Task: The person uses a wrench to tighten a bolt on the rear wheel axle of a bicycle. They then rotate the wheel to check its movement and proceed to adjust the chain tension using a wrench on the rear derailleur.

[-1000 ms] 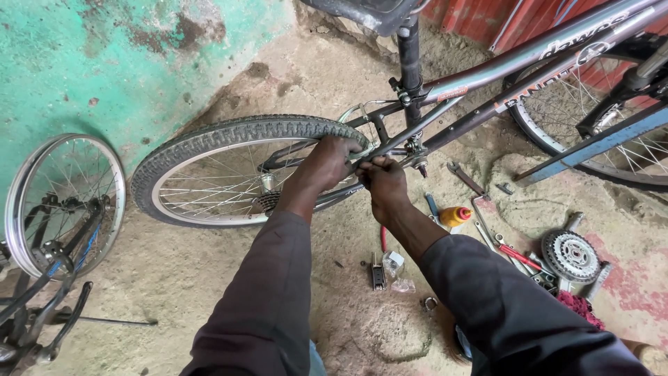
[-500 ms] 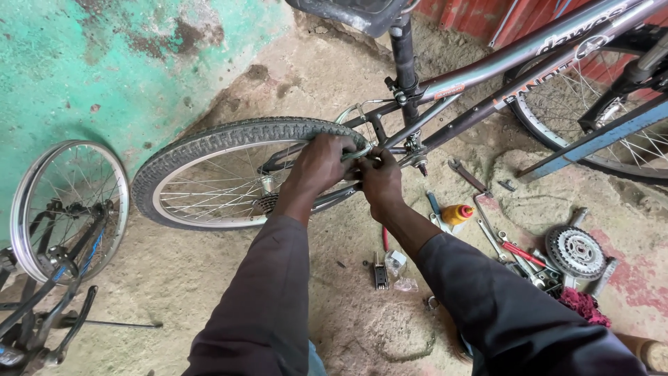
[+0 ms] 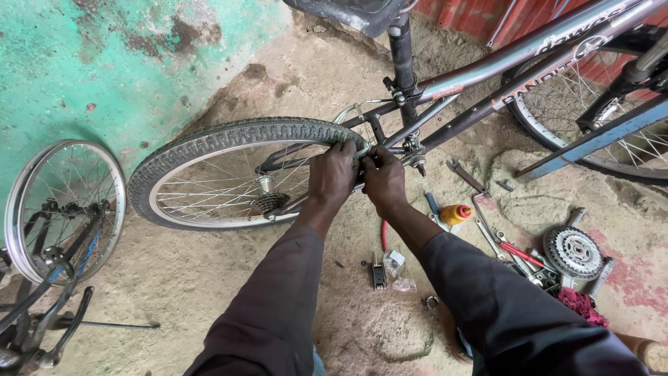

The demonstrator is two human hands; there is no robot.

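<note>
A bicycle stands before me with its rear wheel (image 3: 229,143), black knobby tyre and silver spokes, at centre left. My left hand (image 3: 332,175) grips the tyre's right end where the frame stays meet it. My right hand (image 3: 383,179) is closed beside it, pinching a small metal part at the rear brake (image 3: 362,152), touching my left hand. The grey frame tubes (image 3: 501,66) run up to the right, and the black seat post (image 3: 402,52) rises above my hands. What my right fingers hold is mostly hidden.
A loose spoked wheel (image 3: 62,202) leans at the left against a green wall (image 3: 83,63). On the dirt floor to the right lie spanners (image 3: 466,176), a small yellow bottle (image 3: 456,214), a round sprocket (image 3: 572,252) and red-handled pliers (image 3: 518,254). A front wheel (image 3: 591,111) stands at far right.
The view has shifted slightly up and right. My hands have stayed on the tyre and brake by the seat stays, the right hand closing in against the left.
</note>
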